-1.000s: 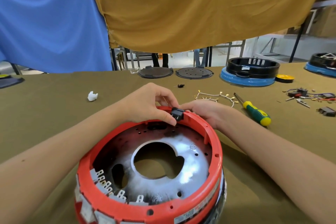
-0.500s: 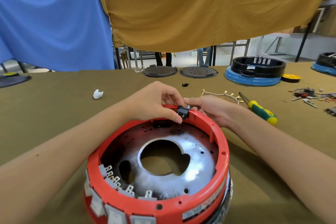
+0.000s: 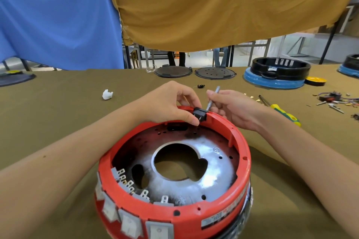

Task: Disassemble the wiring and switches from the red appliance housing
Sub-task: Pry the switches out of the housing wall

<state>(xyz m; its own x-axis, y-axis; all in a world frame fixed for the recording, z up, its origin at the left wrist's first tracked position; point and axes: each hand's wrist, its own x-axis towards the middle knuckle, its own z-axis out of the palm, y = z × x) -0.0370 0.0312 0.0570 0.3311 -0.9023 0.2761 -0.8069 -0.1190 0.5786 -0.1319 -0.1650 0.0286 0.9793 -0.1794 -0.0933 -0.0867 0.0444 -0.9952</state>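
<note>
While only the head view is given, everything below comes from it.

Surface: a table covered in olive-brown cloth, running from the near edge to the far side of the view; creases show near the right forearm.
Room: a blue cloth and a mustard cloth hang above the far edge of the table; below them show metal frames, a pale floor and the legs of people standing.
Red housing: the red appliance housing stands on the cloth in the near centre, open side up; a silvery plate with a large hole lies inside; grey switches line its near-left wall.
Writing: a label strip on the near-right wall is too blurred to read; a round stamp on the plate is also unreadable.
Left hand: the left hand pinches a small black switch at the far rim of the housing, thumb and fingers curled on it.
Right hand: the right hand grasps a thin metal tool, its tip just beside the black switch.
Other things: a green-and-yellow screwdriver lies right of the right hand; loose wires and parts farther right; a blue-and-black housing, two dark discs and a white scrap lie well apart.
</note>
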